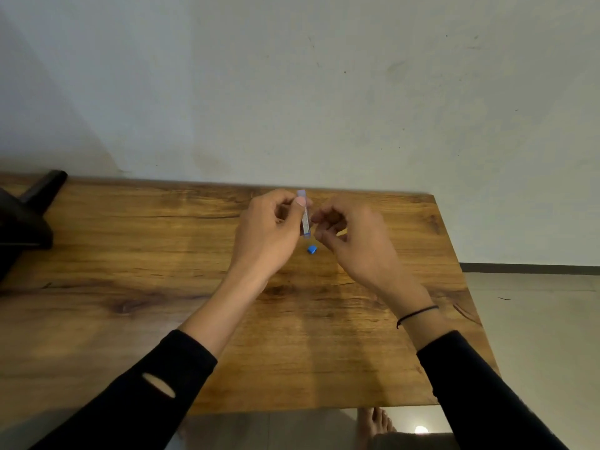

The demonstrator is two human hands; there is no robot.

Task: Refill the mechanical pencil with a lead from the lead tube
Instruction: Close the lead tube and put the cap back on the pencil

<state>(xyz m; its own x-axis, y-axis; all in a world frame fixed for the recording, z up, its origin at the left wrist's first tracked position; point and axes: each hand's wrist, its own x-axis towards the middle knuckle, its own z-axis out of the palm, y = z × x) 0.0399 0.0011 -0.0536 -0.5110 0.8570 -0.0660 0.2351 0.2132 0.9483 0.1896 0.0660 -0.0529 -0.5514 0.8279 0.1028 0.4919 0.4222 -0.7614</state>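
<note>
My left hand [264,233] holds a slim blue lead tube [304,219] roughly upright between thumb and fingers, above the far middle of the wooden table [130,254]. My right hand [354,241] sits just right of the tube, its fingers curled and pinched close to the tube's side; whether it holds a lead I cannot tell. A small blue cap [312,250] lies on the table just below the tube. The mechanical pencil is not visible.
A black object [29,219] stands at the table's far left edge. The wall rises right behind the table. The table's right edge drops to the floor, and a bare foot [378,423] shows below the near edge.
</note>
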